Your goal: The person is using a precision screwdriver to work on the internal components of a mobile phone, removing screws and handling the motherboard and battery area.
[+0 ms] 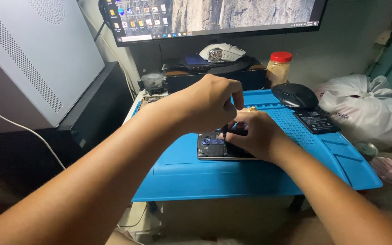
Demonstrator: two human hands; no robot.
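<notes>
An opened black smartphone point(212, 147) lies on a blue work mat point(250, 174), its inside parts showing. My left hand point(207, 102) hovers above it with fingers pinched on a thin dark screwdriver point(224, 131) whose tip points down at the phone. My right hand point(255, 136) rests on the phone's right part, covering it and holding it in place.
A black mouse point(294, 94) and a flat black phone battery point(316, 121) lie at the mat's far right. Behind stand a red-lidded jar point(279, 68), a white mouse point(222, 52) and a monitor point(214, 18). A computer case point(32, 54) is left, a white bag point(368, 109) right.
</notes>
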